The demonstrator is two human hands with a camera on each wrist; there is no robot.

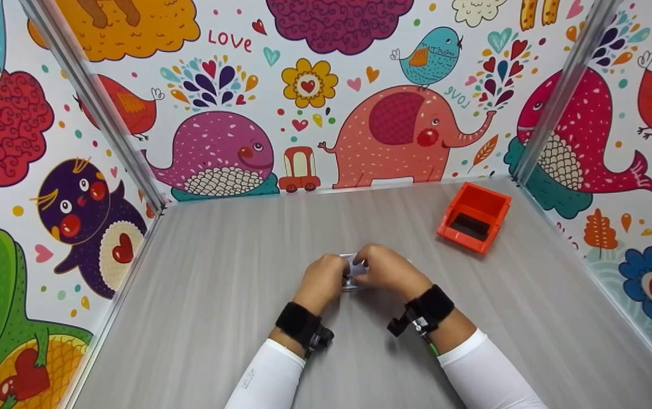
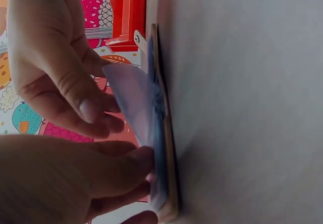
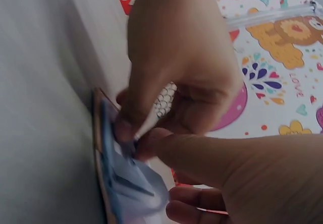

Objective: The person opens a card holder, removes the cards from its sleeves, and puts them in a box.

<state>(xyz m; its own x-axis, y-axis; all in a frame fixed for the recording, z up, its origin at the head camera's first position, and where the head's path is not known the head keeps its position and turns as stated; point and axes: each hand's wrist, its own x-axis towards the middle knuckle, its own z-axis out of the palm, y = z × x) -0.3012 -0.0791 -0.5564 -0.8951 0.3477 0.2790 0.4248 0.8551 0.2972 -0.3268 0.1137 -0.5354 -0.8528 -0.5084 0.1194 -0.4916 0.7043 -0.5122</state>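
Note:
A flat holder with a brown edge lies opened out on the table, with bluish clear plastic sleeves inside. One plastic sleeve stands up at a slant from it. My left hand grips the near-left part of the holder, thumb against the plastic in the left wrist view. From the other side, my right hand has its thumb and fingertips at the raised sleeve. Both thumbs come close together over the sleeves in the right wrist view. A small tab with a metal stud sticks out at the holder's far end.
An orange-red bin with a dark flat piece in it stands at the back right of the grey table. Printed cartoon panels wall the table in at the back and both sides, joined by metal posts.

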